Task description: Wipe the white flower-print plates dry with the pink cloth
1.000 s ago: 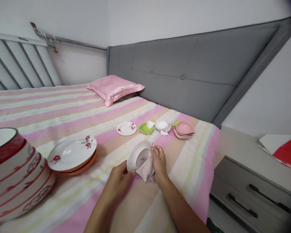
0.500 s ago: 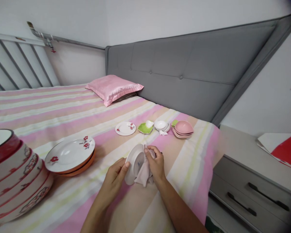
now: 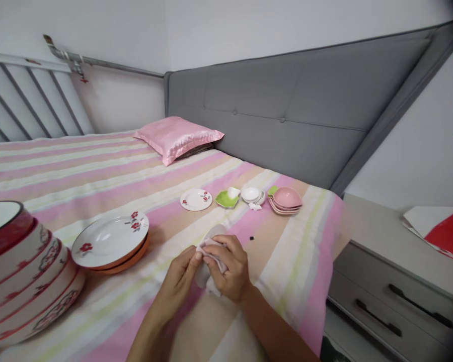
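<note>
White dish (image 3: 216,231): held over the bed (image 3: 98,163), on the person's side of the small flowered plate (image 3: 196,200) and a little to its right.
Lie of the dish: tipped up, the visible rim slanting from the left hand up and away; it sits between the two grips, both on it or its cloth, so neither hand is clearly nearer.
Left grip: the left hand (image 3: 181,268) is clamped at the dish's left edge, thumb up against the cloth (image 3: 208,243).
Right grip: the right hand (image 3: 229,264) has its fingers bunched on the cloth, pressed to the dish.
Look of the dish: plain, pale and round-edged; cloth and fingers hide most of it from me.
Cloth: pale pinkish, crumpled.
Dark scrap (image 3: 251,238): right of the flowered plate and nearer the person.
Tableware right of the flowered plate: green leaf dish (image 3: 223,201), small white bowls (image 3: 251,194), pink dishes (image 3: 288,197).
Left of it, nearer the person: large flowered plates (image 3: 109,239), then red-rimmed bowls (image 3: 24,286).
Behind it: pink pillow (image 3: 179,134).
</note>
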The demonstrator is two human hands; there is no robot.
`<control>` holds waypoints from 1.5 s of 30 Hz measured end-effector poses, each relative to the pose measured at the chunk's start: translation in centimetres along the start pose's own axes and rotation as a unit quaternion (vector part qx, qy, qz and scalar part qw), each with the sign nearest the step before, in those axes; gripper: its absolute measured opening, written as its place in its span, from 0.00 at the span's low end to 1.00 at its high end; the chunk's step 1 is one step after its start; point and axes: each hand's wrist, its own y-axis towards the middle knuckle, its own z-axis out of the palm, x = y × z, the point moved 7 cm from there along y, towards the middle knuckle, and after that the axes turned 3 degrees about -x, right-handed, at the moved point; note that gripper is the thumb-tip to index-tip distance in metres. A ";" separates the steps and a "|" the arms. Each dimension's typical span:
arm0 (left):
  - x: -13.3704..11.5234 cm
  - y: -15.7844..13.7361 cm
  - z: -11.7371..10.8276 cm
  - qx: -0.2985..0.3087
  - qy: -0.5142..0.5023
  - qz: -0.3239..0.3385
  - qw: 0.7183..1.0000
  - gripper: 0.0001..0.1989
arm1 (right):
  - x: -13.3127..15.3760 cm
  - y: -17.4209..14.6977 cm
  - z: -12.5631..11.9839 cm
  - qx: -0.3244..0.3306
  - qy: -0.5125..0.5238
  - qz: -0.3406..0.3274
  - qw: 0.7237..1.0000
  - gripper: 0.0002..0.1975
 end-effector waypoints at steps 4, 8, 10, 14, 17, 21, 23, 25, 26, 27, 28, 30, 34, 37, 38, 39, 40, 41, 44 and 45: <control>0.1 -0.1 0.7 0.036 -0.002 0.014 0.999 0.12 | -0.5 -0.1 -0.4 -0.036 -0.002 0.017 0.999 0.11; 0.6 -0.1 1.2 0.060 -0.003 0.017 0.998 0.13 | -2.1 -0.1 -1.1 -0.086 0.002 0.082 0.993 0.09; 0.8 -0.1 1.3 0.068 -0.005 0.014 0.998 0.15 | -3.6 -0.3 -1.3 -0.103 0.004 0.138 0.985 0.08; 1.1 -0.3 1.5 0.084 -0.014 -0.008 0.996 0.18 | -7.4 -1.4 -1.6 -0.118 -0.010 0.261 0.958 0.10; 1.1 -0.5 1.8 0.101 -0.033 -0.034 0.994 0.25 | -10.0 -2.7 -1.4 -0.099 -0.037 0.343 0.934 0.11; 0.9 -1.0 2.5 0.132 -0.055 -0.049 0.989 0.33 | -11.3 -3.5 -1.1 -0.078 -0.042 0.376 0.922 0.13; 0.9 -1.1 2.6 0.138 -0.058 -0.053 0.987 0.36 | -11.2 -3.5 -1.1 -0.076 -0.040 0.372 0.924 0.12; 0.9 -1.2 2.6 0.143 -0.059 -0.050 0.987 0.36 | -10.7 -3.2 -1.1 -0.077 -0.032 0.363 0.928 0.12; 0.8 -1.2 2.5 0.143 -0.059 -0.045 0.987 0.35 | -10.4 -3.0 -1.2 -0.079 -0.027 0.352 0.932 0.12; 0.7 -1.2 2.4 0.143 -0.056 -0.038 0.987 0.33 | -9.9 -2.7 -1.3 -0.082 -0.024 0.336 0.938 0.12; 0.6 -1.1 2.3 0.143 -0.052 -0.033 0.988 0.31 | -9.3 -2.3 -1.4 -0.087 -0.025 0.314 0.945 0.12; 0.3 -0.9 1.9 0.140 -0.041 -0.026 0.989 0.28 | -7.9 -1.6 -1.7 -0.096 -0.038 0.255 0.961 0.13; -0.2 -0.7 1.3 0.131 -0.026 -0.027 0.991 0.28 | -4.6 -0.5 -1.7 -0.090 -0.065 0.125 0.986 0.16; -0.3 -0.8 1.0 0.123 -0.015 -0.032 0.992 0.28 | -2.5 0.0 -1.2 -0.060 -0.070 0.046 0.995 0.19; -0.2 -0.9 0.8 0.119 -0.008 -0.034 0.992 0.27 | -1.8 0.0 -1.0 -0.049 -0.071 0.023 0.996 0.20; 0.0 -1.0 0.7 0.116 0.002 -0.035 0.993 0.26 | -1.2 0.1 -0.8 -0.037 -0.071 0.001 0.997 0.20; 0.1 -1.0 0.6 0.111 0.013 -0.035 0.993 0.25 | -0.6 0.1 -0.6 -0.024 -0.069 -0.020 0.997 0.21; 0.3 -1.0 0.4 0.103 0.022 -0.035 0.994 0.24 | 0.0 0.0 -0.4 -0.012 -0.066 -0.041 0.997 0.20; 0.8 -1.0 -0.2 0.073 0.027 -0.030 0.996 0.24 | 1.2 -0.2 0.3 0.021 -0.047 -0.084 0.995 0.19; 0.9 -0.9 -0.3 0.063 0.024 -0.028 0.997 0.24 | 1.4 -0.3 0.5 0.031 -0.040 -0.092 0.994 0.19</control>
